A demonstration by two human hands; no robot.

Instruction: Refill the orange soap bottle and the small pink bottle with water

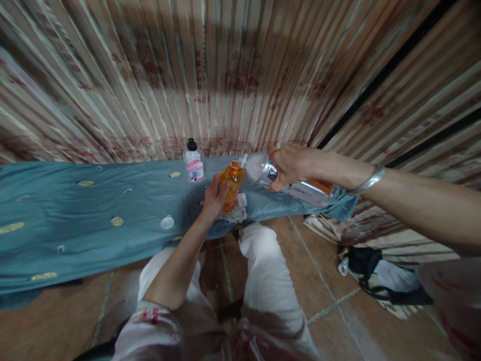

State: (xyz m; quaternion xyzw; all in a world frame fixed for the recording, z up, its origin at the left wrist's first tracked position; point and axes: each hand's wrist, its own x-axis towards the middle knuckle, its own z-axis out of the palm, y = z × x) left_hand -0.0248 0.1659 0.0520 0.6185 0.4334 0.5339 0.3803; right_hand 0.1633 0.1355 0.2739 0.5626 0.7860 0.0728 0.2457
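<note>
My left hand (216, 196) is closed around a small orange bottle (235, 183), which stands nearly upright with its top uncapped. From the right, my right hand (287, 165) grips a large clear plastic bottle (257, 168) with a silver and orange label. That bottle lies tipped almost level, its mouth at the rim of the orange bottle. Whether liquid is flowing between them is too blurred to tell. Under the orange bottle is a crumpled whitish tissue or cloth (236, 213).
A clear pump bottle (194, 163) with a black top and pink label stands on the blue patterned cloth (143, 195). A round white cap-like disc (167, 222) lies nearer me. Pleated curtain (225, 75) hangs behind. A black and white bag (387, 276) lies on the tiled floor at right.
</note>
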